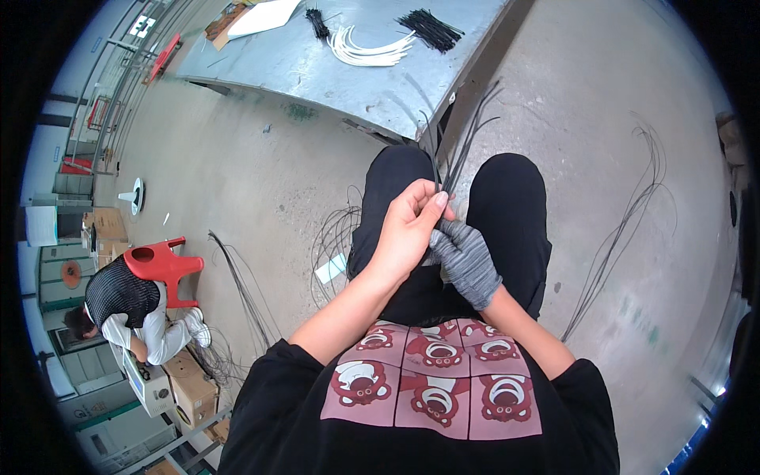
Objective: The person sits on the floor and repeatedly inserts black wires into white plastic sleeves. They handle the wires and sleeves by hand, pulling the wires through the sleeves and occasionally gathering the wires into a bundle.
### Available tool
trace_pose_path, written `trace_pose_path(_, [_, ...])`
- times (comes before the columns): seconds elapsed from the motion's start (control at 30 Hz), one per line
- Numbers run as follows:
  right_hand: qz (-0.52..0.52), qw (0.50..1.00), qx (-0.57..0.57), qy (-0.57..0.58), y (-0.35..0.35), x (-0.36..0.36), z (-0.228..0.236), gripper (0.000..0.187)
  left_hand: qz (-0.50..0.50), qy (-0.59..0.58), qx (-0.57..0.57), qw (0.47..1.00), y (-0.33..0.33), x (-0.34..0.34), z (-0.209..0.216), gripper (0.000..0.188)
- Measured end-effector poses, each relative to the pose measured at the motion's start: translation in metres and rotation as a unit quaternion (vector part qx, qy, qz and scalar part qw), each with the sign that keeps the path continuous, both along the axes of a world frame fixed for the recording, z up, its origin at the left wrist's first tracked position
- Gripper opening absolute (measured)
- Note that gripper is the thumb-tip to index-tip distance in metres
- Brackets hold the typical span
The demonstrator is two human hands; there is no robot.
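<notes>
A small bundle of thin black wires (457, 162) rises between my knees, its upper ends fanned out toward the table corner. My bare left hand (408, 226) pinches the bundle between thumb and fingers. Just below and to the right, my right hand (469, 261), in a grey knit glove, is closed around the lower part of the same wires. The two hands touch or nearly touch. How the wires run inside the gloved fingers is hidden.
A metal-topped table (317, 87) ahead bears white curved strips (368, 51) and black bundles (430, 30). Loose black wires lie on the floor at right (625, 218) and left (237, 277). A person (123, 297) sits beside a red stool (169, 265) and cardboard boxes (190, 384).
</notes>
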State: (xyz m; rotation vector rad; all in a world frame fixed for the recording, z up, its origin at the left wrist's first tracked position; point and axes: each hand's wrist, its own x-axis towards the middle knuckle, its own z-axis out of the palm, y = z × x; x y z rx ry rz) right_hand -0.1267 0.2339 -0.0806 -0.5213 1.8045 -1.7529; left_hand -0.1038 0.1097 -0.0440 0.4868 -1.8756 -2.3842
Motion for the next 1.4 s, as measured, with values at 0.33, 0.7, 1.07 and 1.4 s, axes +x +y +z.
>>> trace_pose_path(0.33, [-0.100,0.979,-0.100,-0.145,0.002,-0.046,0.034,0.022,0.025,-0.009,-0.017,0.999,0.012,0.006,0.010,0.014])
trace_pose_path(0.7, [-0.117,0.977,-0.106,-0.143,-0.006,-0.044,0.031,0.012,0.060,-0.002,-0.006,0.998,0.013,0.007,0.014,0.019])
trace_pose_path(1.07, [-0.115,0.981,-0.090,-0.131,-0.004,-0.044,0.039,0.012,0.063,0.006,0.008,0.998,0.014,0.006,0.014,0.019])
trace_pose_path(1.4, [-0.116,0.974,-0.107,-0.160,-0.005,-0.043,0.043,0.015,0.065,0.014,0.001,0.998,0.012,0.006,0.013,0.020])
